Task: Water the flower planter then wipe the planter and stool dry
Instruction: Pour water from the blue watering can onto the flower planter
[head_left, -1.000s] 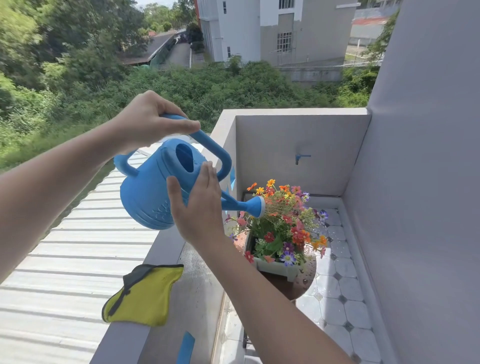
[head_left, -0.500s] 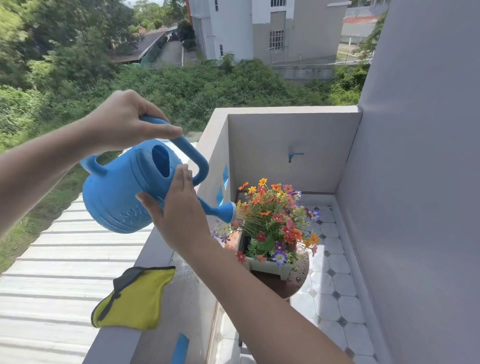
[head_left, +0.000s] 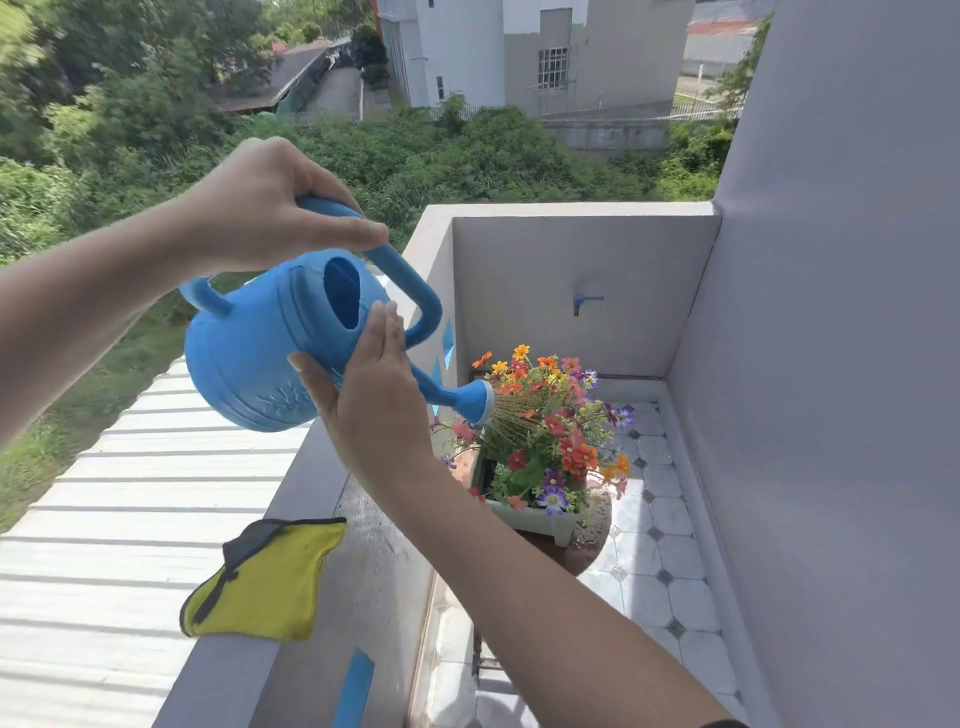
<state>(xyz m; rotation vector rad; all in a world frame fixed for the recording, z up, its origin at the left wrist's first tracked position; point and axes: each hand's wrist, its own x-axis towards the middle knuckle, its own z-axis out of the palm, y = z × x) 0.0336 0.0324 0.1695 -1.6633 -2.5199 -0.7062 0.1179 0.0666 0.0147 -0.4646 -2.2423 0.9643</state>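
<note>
Head view: your left hand (head_left: 270, 208) grips the blue watering can (head_left: 270, 353) handle, your right hand (head_left: 374, 395) lies flat-open steadying its body. Keep the spray centred over the flower planter (head_left: 540, 522) on the stool (head_left: 589, 545); tilt gently.

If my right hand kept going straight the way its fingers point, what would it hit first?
The right hand points up along the side of the blue watering can, so it would probably meet the can's looped handle first, though depth is hard to judge.
</note>
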